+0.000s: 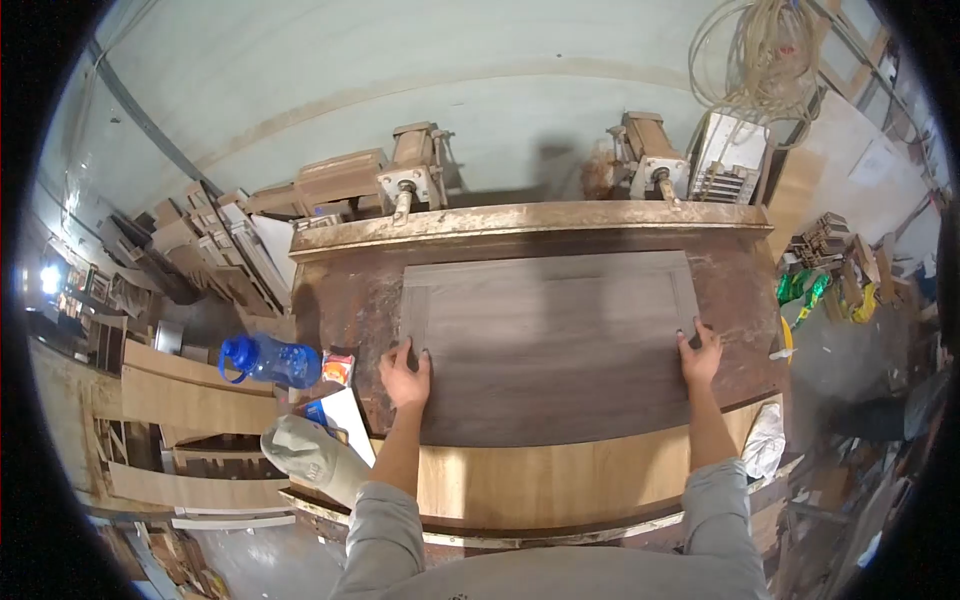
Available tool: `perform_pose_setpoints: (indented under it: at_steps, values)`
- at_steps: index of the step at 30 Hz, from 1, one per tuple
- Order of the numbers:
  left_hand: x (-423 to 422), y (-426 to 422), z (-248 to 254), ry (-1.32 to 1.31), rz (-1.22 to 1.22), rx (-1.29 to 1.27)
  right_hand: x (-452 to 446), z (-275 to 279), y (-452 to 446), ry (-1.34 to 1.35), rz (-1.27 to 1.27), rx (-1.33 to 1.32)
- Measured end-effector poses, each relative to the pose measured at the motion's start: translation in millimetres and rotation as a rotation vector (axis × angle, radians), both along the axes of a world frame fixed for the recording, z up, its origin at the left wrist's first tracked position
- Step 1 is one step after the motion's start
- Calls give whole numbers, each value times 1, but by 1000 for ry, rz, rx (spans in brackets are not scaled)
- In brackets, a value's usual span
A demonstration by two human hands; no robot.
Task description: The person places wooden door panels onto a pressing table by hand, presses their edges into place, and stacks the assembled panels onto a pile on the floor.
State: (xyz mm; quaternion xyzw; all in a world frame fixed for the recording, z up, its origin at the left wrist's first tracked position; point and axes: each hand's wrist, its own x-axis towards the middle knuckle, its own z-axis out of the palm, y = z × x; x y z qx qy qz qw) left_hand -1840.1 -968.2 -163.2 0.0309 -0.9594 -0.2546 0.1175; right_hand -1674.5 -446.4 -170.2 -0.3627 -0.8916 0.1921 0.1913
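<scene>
A grey-brown wood-grain panel, framed like a cabinet door, lies flat on the dark worn top of a press bench. My left hand grips its left edge, fingers along the side and thumb at the edge. On the opposite edge my right hand has hold in the same way. The undersides of both hands are hidden. In front of the panel, nearest my body, runs a lighter wooden board.
Behind the panel stands a metal beam with two cylinders. To the left are a blue water bottle, a small red packet and a cap. A white cloth lies right. Boards are stacked at left.
</scene>
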Motion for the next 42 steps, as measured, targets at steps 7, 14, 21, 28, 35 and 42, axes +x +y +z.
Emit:
perform_pose_setpoints:
  at_steps: [7,14,21,28,35,42]
  values:
    - [4,5,-6,59,-5,-121,6,-6,-8,75,-108,70]
    - [8,7,-4,88,-36,-97,3,2,-15,121,-148,78]
    - [5,0,-15,83,-61,-71,5,6,-17,67,-170,18]
    - [9,5,-9,82,-55,-91,5,10,-22,45,-172,38]
    - [7,5,-13,58,-25,-101,6,-2,-14,49,-106,127]
    - [5,3,0,35,0,-59,-4,5,-22,-37,-110,118]
